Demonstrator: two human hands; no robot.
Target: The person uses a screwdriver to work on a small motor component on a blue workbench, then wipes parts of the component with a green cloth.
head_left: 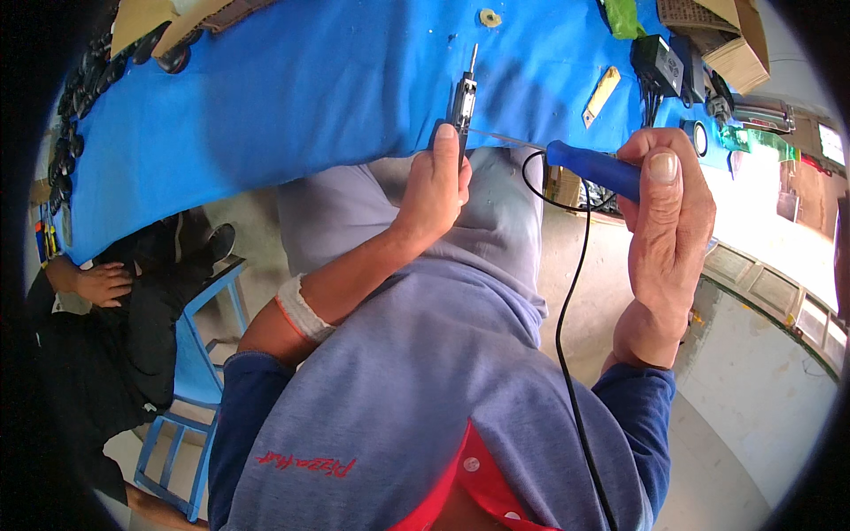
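My left hand (436,181) grips a slim black device (463,108) upright at the front edge of the blue cloth, with a metal stem pointing up from its top. My right hand (664,212) is closed around the blue handle of a screwdriver (584,168), whose thin shaft points left to the side of the device; whether the tip touches it I cannot tell. A thin black cable (560,336) loops below the screwdriver and runs down over my shirt.
On the blue-covered table (266,88) lie dark round parts (71,146), cardboard boxes (717,40), a black power box (655,66), a pale strip (602,96) and a small ring (490,18). Another person (106,354) sits at the left by a blue chair (190,380).
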